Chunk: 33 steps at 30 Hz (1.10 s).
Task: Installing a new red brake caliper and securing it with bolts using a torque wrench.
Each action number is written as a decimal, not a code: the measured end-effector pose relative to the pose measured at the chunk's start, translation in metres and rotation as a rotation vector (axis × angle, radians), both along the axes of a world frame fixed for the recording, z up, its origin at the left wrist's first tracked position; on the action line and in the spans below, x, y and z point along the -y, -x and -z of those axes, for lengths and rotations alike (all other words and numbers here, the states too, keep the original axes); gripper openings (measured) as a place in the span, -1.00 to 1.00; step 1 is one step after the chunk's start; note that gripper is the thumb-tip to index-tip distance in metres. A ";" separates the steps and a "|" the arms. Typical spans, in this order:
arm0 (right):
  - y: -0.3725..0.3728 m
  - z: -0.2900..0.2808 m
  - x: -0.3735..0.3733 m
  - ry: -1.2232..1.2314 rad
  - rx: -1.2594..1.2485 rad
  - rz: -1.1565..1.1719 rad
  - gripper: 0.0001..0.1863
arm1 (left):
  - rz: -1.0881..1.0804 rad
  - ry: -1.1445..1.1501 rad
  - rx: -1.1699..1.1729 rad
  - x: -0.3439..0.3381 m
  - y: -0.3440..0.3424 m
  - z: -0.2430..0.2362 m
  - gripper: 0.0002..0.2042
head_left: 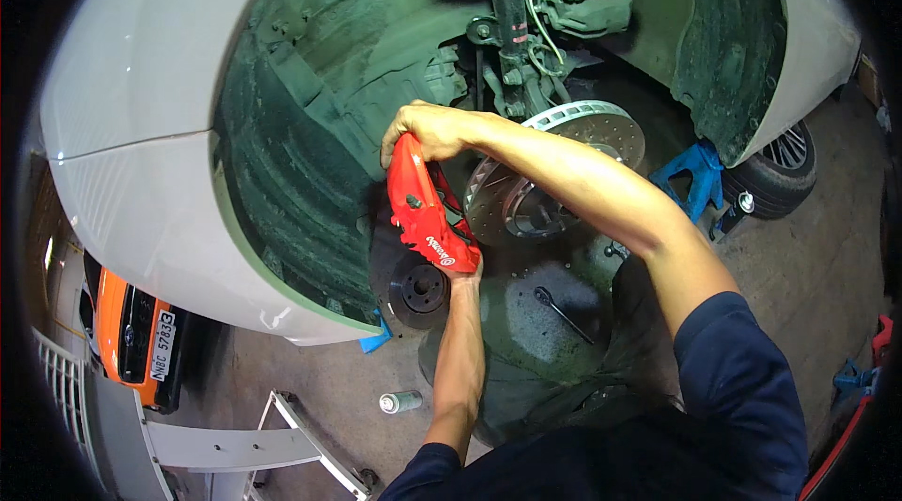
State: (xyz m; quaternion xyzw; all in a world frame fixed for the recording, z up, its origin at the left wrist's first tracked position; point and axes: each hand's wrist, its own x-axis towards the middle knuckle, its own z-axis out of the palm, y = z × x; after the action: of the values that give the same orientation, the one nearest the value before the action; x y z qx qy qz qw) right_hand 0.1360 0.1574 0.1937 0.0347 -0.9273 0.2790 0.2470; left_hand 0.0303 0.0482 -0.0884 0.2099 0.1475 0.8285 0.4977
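Observation:
A red brake caliper is held upright between my two hands, in front of the wheel arch liner. My right hand grips its upper end, fingers curled over the top. Closed under its lower end is my left hand, partly hidden by the caliper. Just right of the caliper, a drilled brake disc sits at the hub, with my right forearm crossing in front of it. The caliper is apart from the disc's visible rim, though its inner side is hidden from me.
Below lie a dark disc and a ratchet wrench. A spray can is on the floor. At right are a blue jack stand and a wheel. The suspension strut rises above the hub; a white fender curves left.

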 end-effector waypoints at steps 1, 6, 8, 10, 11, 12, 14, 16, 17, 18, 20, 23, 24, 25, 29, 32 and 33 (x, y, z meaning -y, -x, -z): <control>-0.002 0.002 -0.001 0.007 -0.015 0.025 -0.72 | -0.026 0.048 -0.045 0.000 -0.004 0.000 -0.40; -0.010 0.006 -0.001 0.019 0.028 0.057 -0.73 | -0.037 -0.005 0.011 0.004 -0.019 -0.006 -0.40; -0.014 0.006 -0.002 0.006 -0.032 0.008 -0.73 | -0.297 0.055 -0.322 0.005 -0.022 -0.006 -0.39; -0.017 0.008 -0.003 0.007 -0.048 -0.007 -0.73 | -0.288 0.103 -0.292 0.004 -0.023 -0.004 -0.38; -0.019 0.009 -0.003 0.010 -0.035 -0.006 -0.72 | -0.241 0.129 -0.188 0.003 -0.022 -0.001 -0.38; -0.021 0.010 -0.004 0.015 -0.015 -0.023 -0.72 | -0.210 0.042 -0.203 0.002 -0.021 0.002 -0.39; -0.025 0.013 -0.006 0.030 -0.032 -0.009 -0.72 | -0.205 0.060 -0.158 -0.001 -0.021 0.009 -0.41; -0.028 0.014 -0.007 0.040 -0.040 -0.011 -0.72 | -0.208 0.085 -0.132 -0.002 -0.022 0.014 -0.43; -0.030 0.015 -0.007 0.038 -0.058 -0.024 -0.70 | -0.210 0.098 -0.123 -0.002 -0.024 0.015 -0.45; -0.031 0.015 -0.007 0.039 -0.034 -0.019 -0.67 | -0.212 0.111 -0.118 -0.001 -0.026 0.014 -0.46; -0.034 0.015 -0.007 0.022 -0.054 -0.047 -0.65 | -0.209 0.139 -0.097 0.002 -0.030 0.011 -0.48; -0.040 0.013 -0.008 -0.019 -0.011 -0.074 -0.61 | -0.178 0.182 -0.053 0.005 -0.036 0.003 -0.51; -0.042 0.013 -0.008 -0.037 0.026 -0.092 -0.58 | -0.157 0.205 -0.038 0.005 -0.037 0.002 -0.52; -0.044 0.013 -0.008 -0.089 0.050 -0.083 -0.67 | -0.137 0.222 -0.019 0.005 -0.038 0.001 -0.53; -0.052 0.016 -0.008 -0.056 0.085 -0.070 -0.58 | -0.181 0.290 0.087 0.001 -0.038 0.011 -0.58; -0.060 0.017 -0.008 -0.059 0.094 -0.035 -0.59 | -0.128 0.432 0.099 0.001 -0.032 0.026 -0.54; -0.064 0.016 -0.008 -0.056 0.076 -0.040 -0.58 | -0.031 0.489 0.101 0.003 -0.030 0.031 -0.50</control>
State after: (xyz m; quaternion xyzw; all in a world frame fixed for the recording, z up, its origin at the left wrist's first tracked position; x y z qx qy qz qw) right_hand 0.2004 0.1657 0.1774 0.0494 -0.9426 0.2587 0.2051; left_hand 0.0603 0.0450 -0.1195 0.0393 0.3216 0.7853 0.5276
